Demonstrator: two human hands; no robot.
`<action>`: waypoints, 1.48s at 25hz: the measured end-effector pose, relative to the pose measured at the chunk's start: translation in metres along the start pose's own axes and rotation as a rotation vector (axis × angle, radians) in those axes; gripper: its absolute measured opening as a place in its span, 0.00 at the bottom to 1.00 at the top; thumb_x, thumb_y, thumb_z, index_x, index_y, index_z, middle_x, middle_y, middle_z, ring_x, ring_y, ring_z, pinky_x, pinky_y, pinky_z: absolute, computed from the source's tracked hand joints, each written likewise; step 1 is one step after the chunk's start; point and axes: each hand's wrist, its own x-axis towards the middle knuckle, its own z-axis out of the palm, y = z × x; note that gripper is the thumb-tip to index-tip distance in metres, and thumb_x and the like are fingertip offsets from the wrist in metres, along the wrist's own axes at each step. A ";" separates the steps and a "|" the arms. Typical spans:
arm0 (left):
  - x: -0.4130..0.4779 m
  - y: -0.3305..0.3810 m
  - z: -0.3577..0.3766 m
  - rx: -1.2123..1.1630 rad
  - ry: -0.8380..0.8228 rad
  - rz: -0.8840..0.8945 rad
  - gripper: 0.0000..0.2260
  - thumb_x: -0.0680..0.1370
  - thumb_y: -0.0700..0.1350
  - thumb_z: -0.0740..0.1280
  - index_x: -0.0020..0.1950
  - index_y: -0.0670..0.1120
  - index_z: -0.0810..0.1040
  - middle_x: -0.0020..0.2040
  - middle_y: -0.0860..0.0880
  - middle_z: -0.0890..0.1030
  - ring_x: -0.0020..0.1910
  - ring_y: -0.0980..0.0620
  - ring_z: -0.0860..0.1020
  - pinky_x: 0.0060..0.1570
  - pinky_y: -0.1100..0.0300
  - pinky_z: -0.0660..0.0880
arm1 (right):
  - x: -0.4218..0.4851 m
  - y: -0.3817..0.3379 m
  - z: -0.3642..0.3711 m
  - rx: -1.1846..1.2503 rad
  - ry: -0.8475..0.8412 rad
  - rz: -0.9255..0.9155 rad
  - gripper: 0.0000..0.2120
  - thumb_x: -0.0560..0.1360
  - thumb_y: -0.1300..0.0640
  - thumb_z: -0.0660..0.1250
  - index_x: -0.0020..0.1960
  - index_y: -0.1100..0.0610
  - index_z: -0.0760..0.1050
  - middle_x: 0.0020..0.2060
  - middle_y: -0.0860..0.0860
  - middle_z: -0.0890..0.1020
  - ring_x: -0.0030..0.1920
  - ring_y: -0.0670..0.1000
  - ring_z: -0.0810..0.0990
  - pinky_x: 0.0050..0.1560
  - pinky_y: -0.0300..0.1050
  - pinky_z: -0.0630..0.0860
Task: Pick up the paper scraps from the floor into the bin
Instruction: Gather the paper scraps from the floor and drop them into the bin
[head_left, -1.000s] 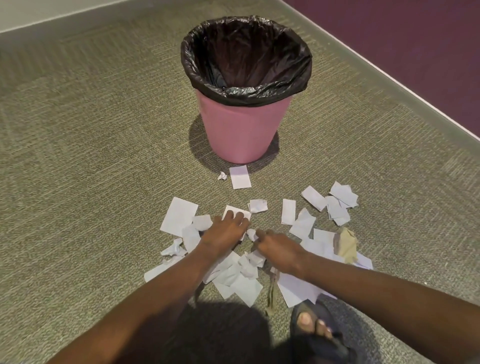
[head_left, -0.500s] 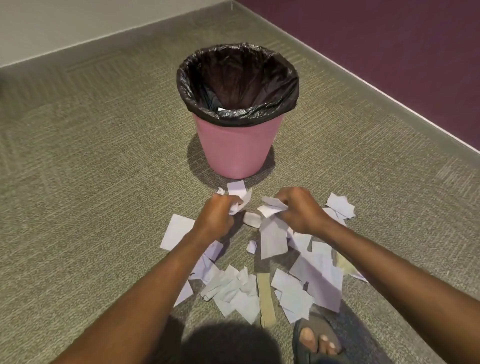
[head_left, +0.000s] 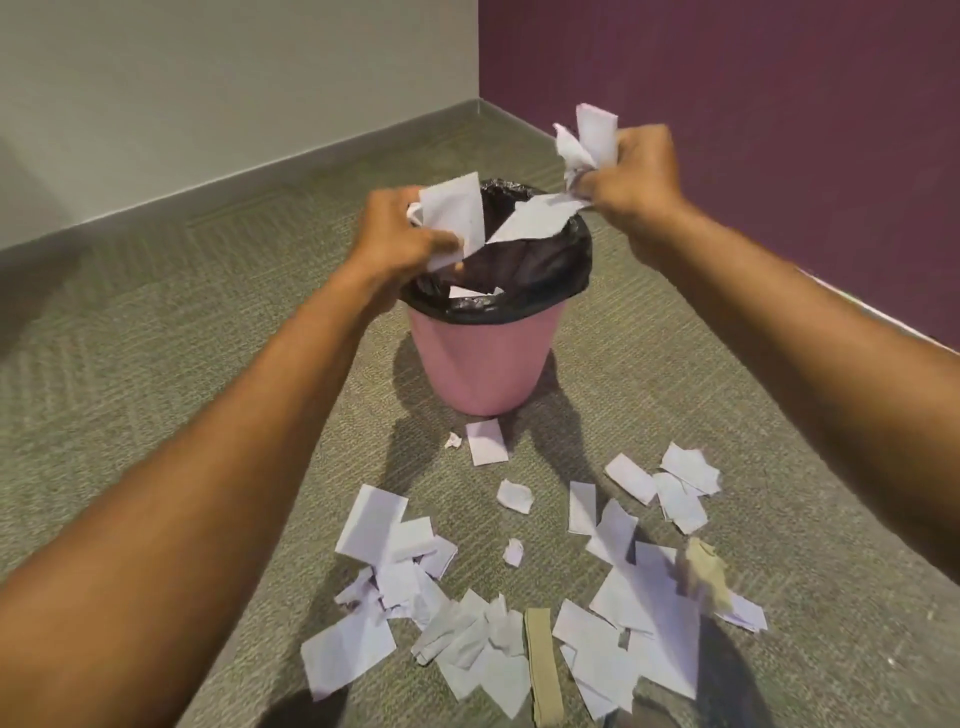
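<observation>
Mostly hidden behind the left hand (head_left: 400, 234) and its white paper scraps (head_left: 457, 218): the near-left rim of the pink plastic bin (head_left: 483, 358) with black liner. Both grips clenched — left on flat scraps over the opening, right hand (head_left: 636, 169) on crumpled white paper (head_left: 587, 140) above the far-right rim. Many loose scraps (head_left: 519, 623) on the grey-green carpet floor (head_left: 156, 364) — one tan piece blurred.
</observation>
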 end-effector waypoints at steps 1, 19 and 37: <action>0.016 0.000 0.003 0.077 -0.014 -0.033 0.21 0.65 0.32 0.77 0.56 0.40 0.77 0.52 0.41 0.82 0.49 0.42 0.83 0.44 0.47 0.83 | 0.007 0.003 0.008 -0.021 -0.048 0.045 0.14 0.68 0.69 0.73 0.53 0.63 0.80 0.43 0.51 0.80 0.42 0.51 0.83 0.27 0.37 0.74; -0.149 -0.161 0.107 0.578 -0.525 0.205 0.16 0.74 0.42 0.67 0.61 0.49 0.76 0.54 0.52 0.71 0.53 0.52 0.73 0.52 0.51 0.75 | -0.091 0.208 -0.066 -0.546 -0.568 0.433 0.21 0.73 0.60 0.73 0.64 0.63 0.74 0.62 0.59 0.77 0.61 0.59 0.76 0.56 0.50 0.74; -0.104 -0.221 0.265 1.287 -1.126 0.377 0.45 0.66 0.62 0.75 0.77 0.55 0.55 0.79 0.44 0.48 0.77 0.37 0.49 0.68 0.32 0.59 | -0.145 0.345 -0.060 -1.119 -0.724 0.257 0.40 0.69 0.47 0.76 0.75 0.50 0.59 0.70 0.60 0.64 0.67 0.66 0.65 0.60 0.59 0.73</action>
